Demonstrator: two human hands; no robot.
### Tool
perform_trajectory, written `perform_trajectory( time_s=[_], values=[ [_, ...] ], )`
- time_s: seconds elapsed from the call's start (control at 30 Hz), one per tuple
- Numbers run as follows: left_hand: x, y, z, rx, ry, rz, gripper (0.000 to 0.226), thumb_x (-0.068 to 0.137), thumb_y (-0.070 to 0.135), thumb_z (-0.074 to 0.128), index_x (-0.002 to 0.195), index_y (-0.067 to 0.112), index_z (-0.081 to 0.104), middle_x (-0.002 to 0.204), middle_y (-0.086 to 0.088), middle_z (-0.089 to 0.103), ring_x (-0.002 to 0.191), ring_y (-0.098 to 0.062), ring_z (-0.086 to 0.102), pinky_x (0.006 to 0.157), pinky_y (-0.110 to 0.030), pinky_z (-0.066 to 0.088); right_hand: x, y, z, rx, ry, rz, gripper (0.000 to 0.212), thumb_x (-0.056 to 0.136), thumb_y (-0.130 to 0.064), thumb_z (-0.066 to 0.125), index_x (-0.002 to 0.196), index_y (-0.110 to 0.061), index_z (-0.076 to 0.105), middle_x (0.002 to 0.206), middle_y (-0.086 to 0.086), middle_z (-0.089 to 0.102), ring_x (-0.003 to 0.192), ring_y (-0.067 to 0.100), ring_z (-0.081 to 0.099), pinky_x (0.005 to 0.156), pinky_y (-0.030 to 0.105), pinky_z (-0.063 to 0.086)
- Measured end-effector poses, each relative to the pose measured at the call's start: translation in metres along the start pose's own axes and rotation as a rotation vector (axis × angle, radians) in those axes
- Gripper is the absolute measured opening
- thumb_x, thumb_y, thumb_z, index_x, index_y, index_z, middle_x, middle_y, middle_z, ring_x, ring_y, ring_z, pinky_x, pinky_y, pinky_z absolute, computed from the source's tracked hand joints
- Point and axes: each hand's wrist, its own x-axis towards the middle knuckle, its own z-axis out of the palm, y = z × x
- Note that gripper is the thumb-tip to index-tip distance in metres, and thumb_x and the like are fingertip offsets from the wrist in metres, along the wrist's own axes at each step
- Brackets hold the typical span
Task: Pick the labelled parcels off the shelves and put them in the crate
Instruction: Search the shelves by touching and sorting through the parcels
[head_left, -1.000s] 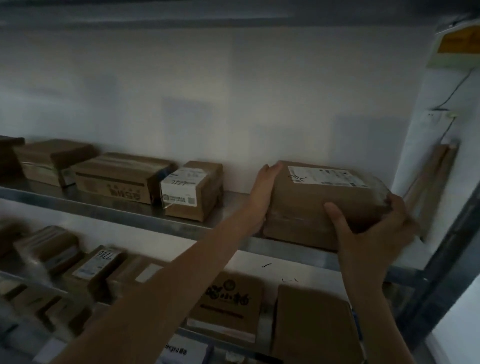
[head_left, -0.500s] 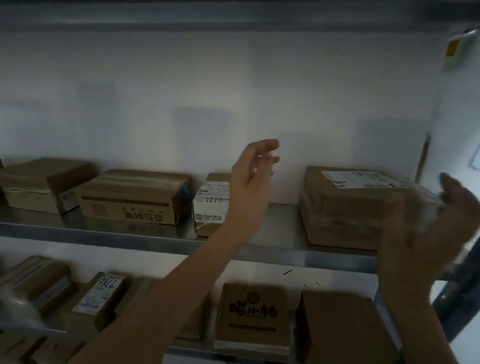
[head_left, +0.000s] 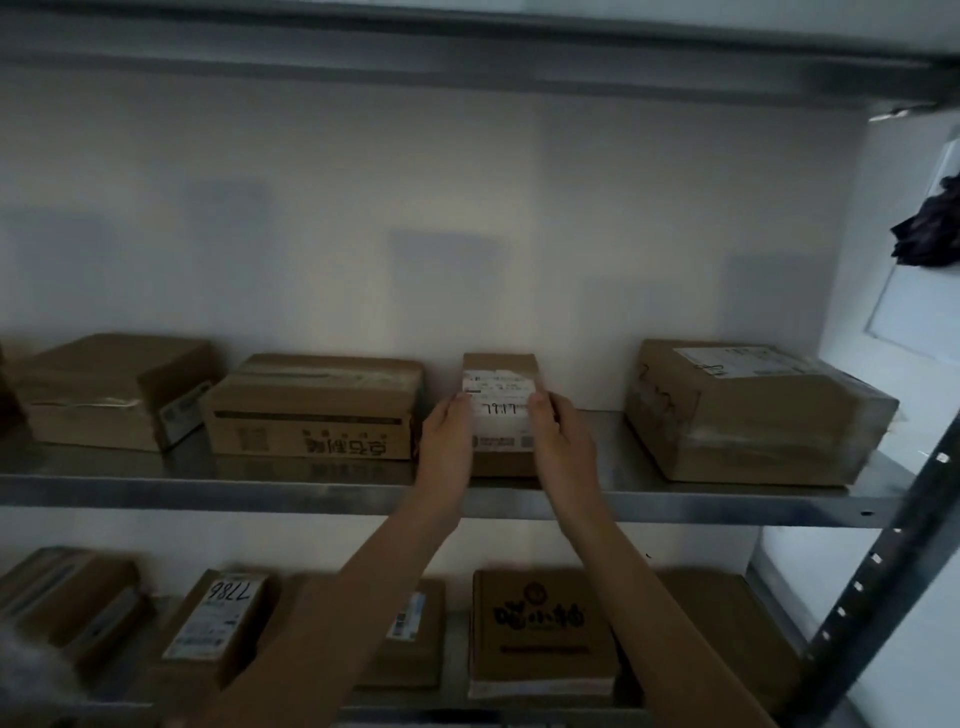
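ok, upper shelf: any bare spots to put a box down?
Widest bare patch: between the small labelled box, gripped by both hands, and the big taped box on the right. The front lip of the shelf is bare too. Left of the small box it's crowded: the long printed box nearly touches.

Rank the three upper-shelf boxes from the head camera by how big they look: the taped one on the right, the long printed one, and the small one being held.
1. Taped box
2. Long printed box
3. Small labelled box
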Motion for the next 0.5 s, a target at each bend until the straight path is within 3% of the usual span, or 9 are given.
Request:
perform_trajectory(
  time_s=[0.07, 0.1, 0.17, 0.27, 0.37, 0.43, 0.5],
  values=[
    [-0.003, -0.003, 0.0, -0.049, 0.001, 0.031, 0.025, 0.1, 0.027, 0.041, 0.113, 0.035, 0.061, 0.118, -0.002, 0.065, 0.108, -0.019, 0.063, 0.096, -0.041, 0.051, -0.002, 0.001, -0.005, 0.049, 0.015, -0.047, 0.019, 0.102, -0.027, 0.04, 0.114, -0.033, 0.054, 0.109, -0.006, 0.064, 0.092, -0.004, 0.062, 0.07, 0.009, 0.05],
    [-0.004, -0.006, 0.0, -0.07, -0.011, 0.056, 0.026, 0.1, 0.025, 0.043, 0.113, 0.04, 0.059, 0.12, 0.001, 0.065, 0.109, -0.016, 0.062, 0.095, -0.038, 0.051, -0.002, 0.003, -0.007, 0.072, 0.018, -0.076, 0.022, 0.103, -0.024, 0.04, 0.118, -0.033, 0.052, 0.113, -0.007, 0.063, 0.097, -0.003, 0.061, 0.075, 0.012, 0.052],
    [-0.006, -0.012, -0.001, -0.121, -0.055, 0.093, 0.03, 0.1, 0.021, 0.044, 0.125, 0.034, 0.056, 0.125, 0.002, 0.063, 0.113, -0.013, 0.061, 0.096, -0.033, 0.05, -0.004, 0.005, -0.012, 0.116, 0.016, -0.111, 0.029, 0.103, -0.02, 0.041, 0.129, -0.029, 0.05, 0.122, -0.005, 0.061, 0.109, 0.003, 0.059, 0.086, 0.022, 0.053],
    [-0.006, -0.017, -0.002, -0.169, -0.107, 0.139, 0.036, 0.102, 0.019, 0.041, 0.137, 0.021, 0.049, 0.128, 0.0, 0.062, 0.117, -0.011, 0.059, 0.098, -0.028, 0.049, -0.004, 0.006, -0.016, 0.14, 0.017, -0.129, 0.033, 0.102, -0.02, 0.043, 0.133, -0.023, 0.051, 0.12, -0.008, 0.062, 0.106, -0.001, 0.061, 0.078, 0.015, 0.053],
    [-0.003, -0.011, -0.003, -0.095, -0.11, 0.157, 0.034, 0.103, 0.029, 0.032, 0.127, 0.027, 0.055, 0.121, 0.005, 0.065, 0.109, -0.003, 0.062, 0.079, -0.014, 0.051, -0.001, 0.001, -0.023, 0.149, -0.014, -0.082, 0.029, 0.101, -0.035, 0.042, 0.124, -0.029, 0.059, 0.115, -0.008, 0.065, 0.098, -0.002, 0.064, 0.071, 0.012, 0.052],
    [0.001, -0.004, -0.004, -0.047, -0.093, 0.114, 0.034, 0.103, 0.035, 0.028, 0.109, 0.033, 0.062, 0.106, 0.009, 0.068, 0.09, 0.006, 0.065, 0.065, -0.006, 0.048, 0.002, -0.004, -0.03, 0.121, -0.038, -0.048, 0.026, 0.1, -0.045, 0.039, 0.107, -0.04, 0.063, 0.108, -0.01, 0.069, 0.097, 0.001, 0.065, 0.072, 0.012, 0.051],
    [0.007, -0.001, -0.002, 0.012, -0.112, 0.109, 0.036, 0.103, 0.036, 0.025, 0.105, 0.034, 0.061, 0.097, 0.014, 0.067, 0.081, 0.009, 0.064, 0.062, -0.006, 0.047, 0.005, -0.007, -0.036, 0.106, -0.051, -0.031, 0.026, 0.1, -0.047, 0.038, 0.098, -0.044, 0.064, 0.099, -0.016, 0.07, 0.091, -0.006, 0.065, 0.067, 0.007, 0.049]
  ],
)
